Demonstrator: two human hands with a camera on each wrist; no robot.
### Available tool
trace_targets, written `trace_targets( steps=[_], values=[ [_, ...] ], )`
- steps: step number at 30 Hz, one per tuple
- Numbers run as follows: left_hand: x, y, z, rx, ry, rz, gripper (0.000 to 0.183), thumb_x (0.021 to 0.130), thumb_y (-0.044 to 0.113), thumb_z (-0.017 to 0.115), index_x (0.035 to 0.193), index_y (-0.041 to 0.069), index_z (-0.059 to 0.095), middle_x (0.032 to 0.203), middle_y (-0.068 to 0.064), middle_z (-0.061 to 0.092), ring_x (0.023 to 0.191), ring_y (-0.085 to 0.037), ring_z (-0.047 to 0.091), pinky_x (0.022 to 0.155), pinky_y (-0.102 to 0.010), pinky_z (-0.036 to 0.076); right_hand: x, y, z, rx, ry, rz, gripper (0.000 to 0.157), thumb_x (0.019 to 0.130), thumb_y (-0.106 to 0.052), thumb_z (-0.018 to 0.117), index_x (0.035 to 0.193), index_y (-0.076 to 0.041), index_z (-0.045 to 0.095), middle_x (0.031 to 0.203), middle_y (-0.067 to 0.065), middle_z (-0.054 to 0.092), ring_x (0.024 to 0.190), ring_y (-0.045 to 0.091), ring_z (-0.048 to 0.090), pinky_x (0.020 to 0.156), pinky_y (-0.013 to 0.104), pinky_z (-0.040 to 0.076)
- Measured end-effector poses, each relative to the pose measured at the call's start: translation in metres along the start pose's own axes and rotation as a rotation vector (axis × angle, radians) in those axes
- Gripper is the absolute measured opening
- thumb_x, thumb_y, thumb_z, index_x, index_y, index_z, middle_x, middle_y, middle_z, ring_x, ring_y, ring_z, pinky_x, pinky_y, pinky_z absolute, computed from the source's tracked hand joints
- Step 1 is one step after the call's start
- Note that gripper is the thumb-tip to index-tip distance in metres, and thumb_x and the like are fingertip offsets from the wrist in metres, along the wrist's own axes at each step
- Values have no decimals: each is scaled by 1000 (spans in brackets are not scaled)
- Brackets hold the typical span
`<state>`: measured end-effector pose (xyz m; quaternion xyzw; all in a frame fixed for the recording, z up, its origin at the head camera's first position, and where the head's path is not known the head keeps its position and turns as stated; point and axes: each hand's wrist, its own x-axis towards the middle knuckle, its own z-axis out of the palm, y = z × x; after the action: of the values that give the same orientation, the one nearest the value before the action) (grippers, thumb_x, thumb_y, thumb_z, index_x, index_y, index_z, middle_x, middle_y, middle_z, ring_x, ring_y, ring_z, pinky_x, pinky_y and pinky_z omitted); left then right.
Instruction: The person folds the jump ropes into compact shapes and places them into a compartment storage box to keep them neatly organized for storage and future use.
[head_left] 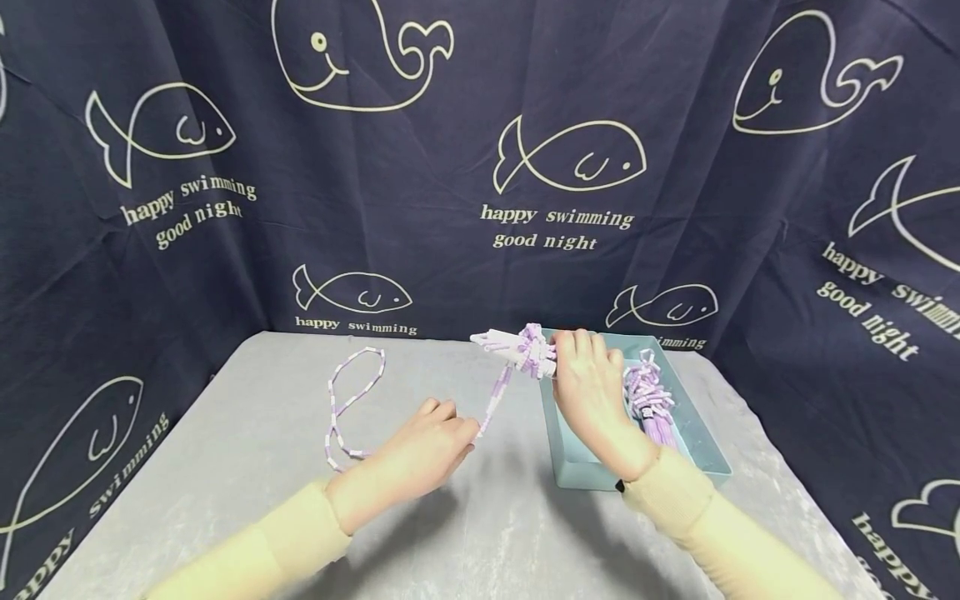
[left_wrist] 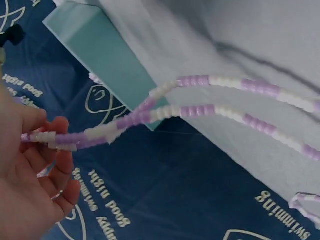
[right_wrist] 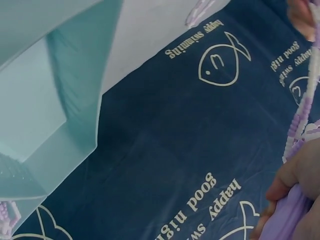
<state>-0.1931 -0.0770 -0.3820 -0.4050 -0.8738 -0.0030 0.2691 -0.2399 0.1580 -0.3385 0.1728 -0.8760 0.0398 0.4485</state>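
My right hand [head_left: 592,387] grips a bundled jump rope of purple and white beads [head_left: 534,350] by its purple handle [right_wrist: 287,212], raised near the box's left side. The coiled beads stick out to the left of that fist. My left hand [head_left: 420,446] pinches two strands of the beaded rope [left_wrist: 100,134] between thumb and fingers, lower and to the left. Between the two hands one stretch of rope [head_left: 495,400] runs taut at a slant. Past the left hand, the loose end lies in a loop [head_left: 358,386] on the table.
A teal open box [head_left: 566,477] stands at the right of the grey-covered table [head_left: 255,417]. Inside it lies a second bundled beaded jump rope [head_left: 648,396] with purple handles. A dark blue curtain [head_left: 450,275] with fish drawings hangs behind and at both sides.
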Motion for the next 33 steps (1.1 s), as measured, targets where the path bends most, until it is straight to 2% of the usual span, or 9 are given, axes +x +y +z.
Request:
trace_targets(
  steps=[3,7,8,12,16,21,26,30,33],
  values=[
    [1,3,-5,63,65,38,14,87,22,64,82,17,52,67,5,58,69,-17,43,70,-30,33,0,1,5,-34,22,-16,34,65,5,65,96,-5,53,81,15,52,78,36,51,59,45,32],
    [4,5,-14,135,122,76,8,86,14,58,84,15,50,63,1,53,65,-19,41,67,-31,32,0,3,13,-105,94,-61,14,79,2,48,91,-2,53,77,16,50,73,35,49,58,45,32],
    [6,5,-16,153,131,84,7,85,13,56,84,14,49,62,0,51,64,-20,41,66,-31,31,0,3,15,-123,109,-74,13,83,1,42,90,-2,53,76,16,49,73,35,49,57,45,32],
    [14,4,-27,216,176,102,8,81,6,52,82,13,48,59,-1,48,59,-21,41,62,-31,30,1,4,20,-178,128,-122,24,91,-3,28,83,-3,51,74,15,48,71,34,47,56,44,32],
    [23,2,-37,277,213,132,12,82,4,42,78,13,47,57,-1,46,59,-21,41,63,-30,30,-2,5,24,-199,157,-185,24,91,-3,29,81,-3,51,72,15,47,67,33,46,57,44,34],
    [31,0,-45,329,237,167,17,87,6,37,78,13,48,60,-1,48,60,-20,40,63,-30,30,-9,3,27,-185,202,-320,16,88,-4,38,83,-5,53,69,12,44,63,31,45,56,42,33],
    [37,-4,-53,353,227,183,15,87,5,40,77,13,47,59,0,47,59,-20,39,64,-30,30,-11,-2,25,-139,169,-436,16,88,-4,37,84,-6,52,71,10,45,64,29,44,57,41,32],
    [41,-12,-56,342,219,203,13,84,2,45,77,13,47,59,1,47,59,-18,40,65,-29,29,-11,-6,23,-93,163,-545,15,88,-3,37,79,-8,48,71,8,44,64,28,43,57,39,33],
    [43,-18,-55,343,183,221,12,84,3,48,78,14,48,61,2,49,61,-18,41,66,-28,30,-12,-8,22,-58,137,-633,18,89,-3,36,77,-10,46,71,7,43,63,26,42,58,38,32]
  ],
)
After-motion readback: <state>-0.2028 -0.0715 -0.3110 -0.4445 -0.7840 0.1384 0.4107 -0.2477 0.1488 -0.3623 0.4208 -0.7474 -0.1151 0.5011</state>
